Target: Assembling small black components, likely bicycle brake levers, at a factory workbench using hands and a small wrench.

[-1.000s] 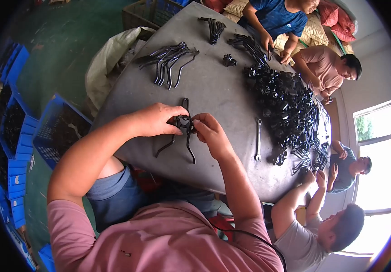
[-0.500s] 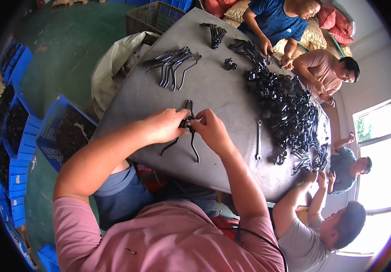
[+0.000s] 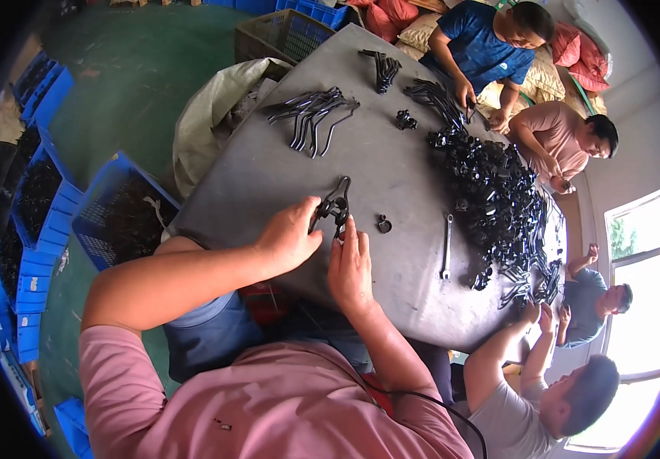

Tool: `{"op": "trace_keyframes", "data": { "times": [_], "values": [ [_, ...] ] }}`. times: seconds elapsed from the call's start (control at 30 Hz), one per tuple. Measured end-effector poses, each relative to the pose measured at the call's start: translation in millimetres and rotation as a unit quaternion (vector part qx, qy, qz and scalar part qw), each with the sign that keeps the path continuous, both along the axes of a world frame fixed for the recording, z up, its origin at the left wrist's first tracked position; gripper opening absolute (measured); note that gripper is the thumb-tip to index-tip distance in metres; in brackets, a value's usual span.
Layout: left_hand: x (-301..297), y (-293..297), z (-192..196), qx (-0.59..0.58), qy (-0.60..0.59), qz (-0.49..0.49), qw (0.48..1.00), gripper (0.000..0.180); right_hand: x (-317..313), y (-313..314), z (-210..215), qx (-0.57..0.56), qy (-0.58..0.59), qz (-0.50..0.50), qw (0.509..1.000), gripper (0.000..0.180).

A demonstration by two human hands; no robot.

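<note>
In front of me, above the grey table, is a bent black metal rod [image 3: 344, 186] with a looped top and black clamp fittings [image 3: 333, 208] around its middle. My left hand [image 3: 290, 236] grips its left side, fingers closed and partly hidden behind it. From below right, my right hand [image 3: 351, 268] presses its fingertips against the rod's right side, fingers close together. The rod's lower part is hidden by my hands. A small black ring-shaped clamp [image 3: 384, 223] lies on the table just right of my right fingertips.
A large heap of black clamps [image 3: 483, 183] covers the table's right side, beside a wrench [image 3: 447, 246]. Bent rods [image 3: 315, 115] lie at the far left. A blue crate [image 3: 120, 210] and a white sack [image 3: 208, 115] stand left of the table [image 3: 269, 183]. Several co-workers sit around it.
My right hand has moved down, fingers straighter. The rod's lower legs no longer show below my hands. The ring-shaped clamp now shows on the table. The whole view has shifted slightly.
</note>
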State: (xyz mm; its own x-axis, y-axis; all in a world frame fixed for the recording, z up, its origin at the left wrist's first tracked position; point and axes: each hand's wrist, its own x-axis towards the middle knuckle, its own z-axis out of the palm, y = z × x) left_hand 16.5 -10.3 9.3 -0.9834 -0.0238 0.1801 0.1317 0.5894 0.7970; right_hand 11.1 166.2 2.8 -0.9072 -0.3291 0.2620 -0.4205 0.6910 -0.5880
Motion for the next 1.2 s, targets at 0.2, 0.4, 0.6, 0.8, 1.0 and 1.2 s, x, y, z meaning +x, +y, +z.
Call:
{"op": "trace_keyframes", "data": {
  "times": [0.2,0.4,0.6,0.8,1.0,1.2],
  "values": [
    [-18,-6,-7,0.061,0.007,0.09,0.994,0.045,-22,12,28,-0.053,-0.057,-0.035,0.996,0.041],
    [-36,-16,-10,0.087,0.028,0.088,0.992,0.041,-72,65,-7,0.158,0.11,-0.116,0.974,0.031],
    [-42,-27,-14,0.172,-0.061,0.113,0.977,0.032,-61,60,-12,-0.018,0.039,-0.05,0.998,0.018],
    [-38,-24,-19,0.328,-0.134,0.098,0.93,0.034,-37,54,-8,0.165,0.124,-0.072,0.976,0.022],
    [-36,-23,-9,0.327,-0.155,0.094,0.928,0.035,-22,61,-6,0.224,0.139,-0.042,0.964,0.035],
    [-34,-19,-2,0.348,-0.168,0.095,0.918,0.035,-32,18,14,-0.255,-0.08,-0.021,0.963,0.032]
  ]
}}
